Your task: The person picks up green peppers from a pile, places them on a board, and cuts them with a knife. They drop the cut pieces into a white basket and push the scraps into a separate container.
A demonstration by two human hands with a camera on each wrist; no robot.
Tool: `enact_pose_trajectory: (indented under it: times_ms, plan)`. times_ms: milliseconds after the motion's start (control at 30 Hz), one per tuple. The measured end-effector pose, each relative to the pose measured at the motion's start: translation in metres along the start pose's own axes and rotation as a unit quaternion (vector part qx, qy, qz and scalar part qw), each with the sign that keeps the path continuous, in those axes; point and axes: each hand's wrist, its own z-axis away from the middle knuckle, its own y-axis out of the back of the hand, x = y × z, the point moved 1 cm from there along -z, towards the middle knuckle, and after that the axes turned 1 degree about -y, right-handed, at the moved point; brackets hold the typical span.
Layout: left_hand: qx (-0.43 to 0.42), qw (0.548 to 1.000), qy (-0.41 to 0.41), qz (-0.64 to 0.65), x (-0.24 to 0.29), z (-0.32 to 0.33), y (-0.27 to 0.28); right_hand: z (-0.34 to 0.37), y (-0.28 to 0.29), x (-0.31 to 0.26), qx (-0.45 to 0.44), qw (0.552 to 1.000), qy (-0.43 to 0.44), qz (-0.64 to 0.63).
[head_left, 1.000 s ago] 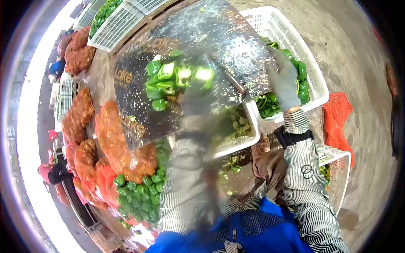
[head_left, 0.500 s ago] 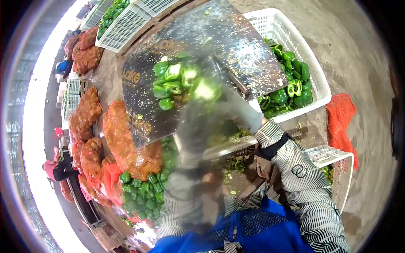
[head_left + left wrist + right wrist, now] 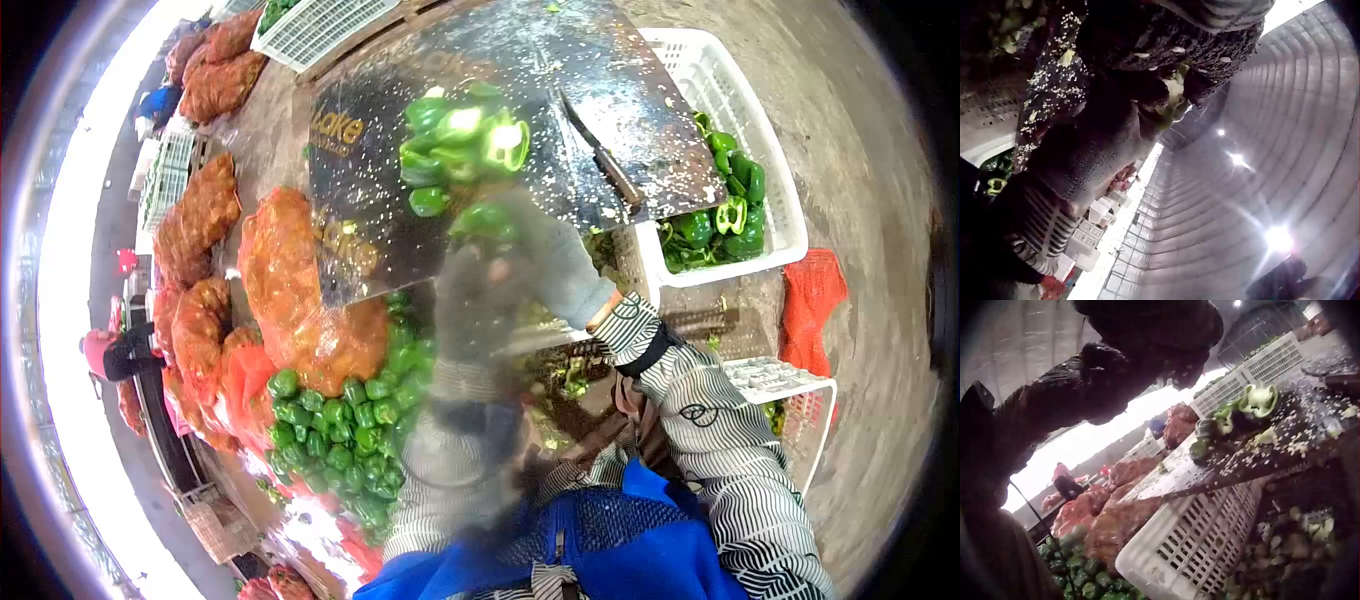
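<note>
Both hands wear grey gloves and meet over the near edge of the dark board (image 3: pixel 380 250). My left hand (image 3: pixel 475 300), blurred by a smudge in the head view, grips a green bell pepper (image 3: pixel 485 222). From the right, my right hand (image 3: pixel 570 270) reaches in with its fingers curled at the same pepper. Pale, torn flesh of the pepper (image 3: pixel 1175 90) shows between the gloves in the left wrist view. Beyond the hands, several cut peppers (image 3: pixel 440 160) lie clustered on the board. A dark-handled knife (image 3: pixel 615 175) lies to their right among pale seeds.
A white crate (image 3: pixel 790 210) holding green peppers stands right of the board. Below the board's near edge is another white crate (image 3: pixel 1166 569) with scraps. Left are heaped whole peppers (image 3: pixel 345 440) and filled orange net sacks (image 3: pixel 290 280). A red net bag (image 3: pixel 810 310) lies on the floor at right.
My right hand has left the pepper crate and moved left to meet my left hand. The left hand has drawn a pepper from the cluster toward the near edge. The head view has shifted.
</note>
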Motion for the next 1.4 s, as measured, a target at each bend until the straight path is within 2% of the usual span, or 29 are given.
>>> enact_pose_trajectory:
  times_ms: [67, 100, 133, 167, 200, 233, 267, 367, 467, 600, 633, 700, 733, 800, 867, 967, 1000, 1033, 1067, 1100, 1133, 1167, 1200, 1233, 1267, 1300, 1333, 1367, 1400]
  plan:
    - [0.022, 0.995, 0.014, 0.096, -0.003, 0.000, 0.012, 0.002, -0.015, 0.002, 0.022, 1.000, 0.006, 0.000]
    - [0.026, 0.995, 0.011, 0.099, -0.002, 0.001, 0.016, 0.003, -0.012, -0.003, 0.019, 0.998, 0.051, 0.021]
    - [-0.028, 0.995, 0.000, 0.098, -0.001, 0.001, 0.021, 0.004, -0.010, -0.008, 0.018, 0.994, 0.096, 0.042]
    - [-0.108, 0.979, -0.076, -0.152, -0.004, -0.002, 0.036, 0.003, -0.012, -0.008, 0.014, 0.994, 0.096, 0.042]
    - [-0.107, 0.784, -0.216, -0.572, -0.007, -0.005, 0.051, 0.003, -0.016, -0.006, -0.047, 0.998, 0.013, 0.049]
    - [-0.066, 0.603, -0.332, -0.723, -0.010, -0.008, 0.066, 0.003, -0.021, -0.002, -0.106, 0.990, -0.071, 0.056]
    - [-0.062, 0.610, -0.362, -0.703, 0.002, 0.003, 0.044, 0.001, -0.022, 0.002, -0.051, 0.986, 0.113, 0.112]
    - [-0.090, 0.725, -0.278, -0.624, 0.002, -0.002, 0.055, 0.006, -0.020, 0.004, -0.109, 0.993, 0.044, 0.005]
    - [-0.047, 0.796, -0.208, -0.566, 0.005, 0.004, 0.053, 0.005, -0.027, 0.018, -0.079, 0.992, 0.093, 0.040]
    - [-0.065, 0.745, -0.247, -0.616, 0.010, 0.007, 0.035, 0.000, -0.019, 0.021, -0.072, 0.991, 0.090, 0.060]
    - [-0.083, 0.650, -0.218, -0.723, 0.007, 0.008, 0.038, -0.003, -0.012, 0.020, -0.036, 0.991, 0.110, 0.059]
    - [-0.105, 0.540, -0.185, -0.814, -0.005, 0.001, 0.050, -0.006, 0.007, 0.011, 0.004, 0.990, 0.130, 0.059]
    - [-0.104, 0.689, -0.197, -0.689, -0.015, -0.007, 0.065, -0.008, 0.019, 0.002, -0.011, 0.995, 0.083, 0.054]
    - [-0.003, 0.890, -0.105, -0.443, -0.013, -0.007, 0.043, -0.010, 0.035, 0.006, 0.003, 0.997, 0.000, 0.071]
    - [-0.037, 0.870, -0.146, -0.470, -0.019, -0.013, 0.036, -0.010, 0.047, 0.011, 0.003, 0.995, -0.011, 0.095]
    - [-0.135, 0.651, -0.284, -0.691, -0.021, -0.024, 0.017, -0.010, 0.052, 0.017, -0.069, 0.988, -0.074, 0.117]
    - [-0.095, 0.775, -0.201, -0.592, -0.025, -0.030, 0.014, -0.005, 0.049, 0.021, -0.056, 0.991, -0.009, 0.121]
    - [-0.127, 0.878, -0.138, -0.441, -0.028, -0.030, 0.010, 0.001, 0.047, 0.023, -0.043, 0.990, 0.057, 0.124]
    - [-0.140, 0.960, -0.065, -0.233, -0.031, -0.029, 0.004, 0.006, 0.048, 0.016, -0.040, 0.984, 0.022, 0.173]
    - [-0.127, 0.990, 0.000, -0.053, -0.033, -0.028, -0.002, 0.007, 0.052, 0.009, -0.041, 0.984, 0.025, 0.173]
    - [-0.060, 0.958, 0.000, -0.282, -0.036, -0.032, 0.003, 0.007, 0.057, 0.003, -0.059, 0.982, 0.016, 0.180]
    - [-0.102, 0.813, -0.063, -0.569, -0.033, -0.031, 0.001, 0.004, 0.059, 0.000, -0.077, 0.979, 0.007, 0.187]
    - [-0.105, 0.584, -0.145, -0.792, -0.030, -0.031, 0.000, 0.003, 0.063, 0.012, -0.020, 0.977, 0.067, 0.199]
    - [-0.104, 0.582, -0.145, -0.793, -0.040, -0.041, 0.016, -0.005, 0.076, 0.019, -0.015, 0.976, -0.018, 0.215]
    - [-0.134, 0.630, -0.083, -0.760, -0.058, -0.058, 0.048, -0.016, 0.090, 0.024, -0.011, 0.968, -0.103, 0.228]
    - [-0.164, 0.607, -0.098, -0.772, -0.058, -0.060, 0.047, -0.021, 0.106, 0.044, 0.093, 0.971, -0.084, 0.205]
    - [-0.193, 0.583, -0.116, -0.781, -0.057, -0.062, 0.044, -0.026, 0.128, 0.048, 0.128, 0.976, -0.166, 0.064]
    - [-0.221, 0.558, -0.134, -0.788, -0.057, -0.063, 0.042, -0.025, 0.151, 0.048, 0.197, 0.964, -0.173, -0.033]
    - [-0.190, 0.425, -0.247, -0.850, -0.047, -0.066, 0.029, -0.027, 0.170, 0.061, 0.265, 0.943, -0.175, -0.099]
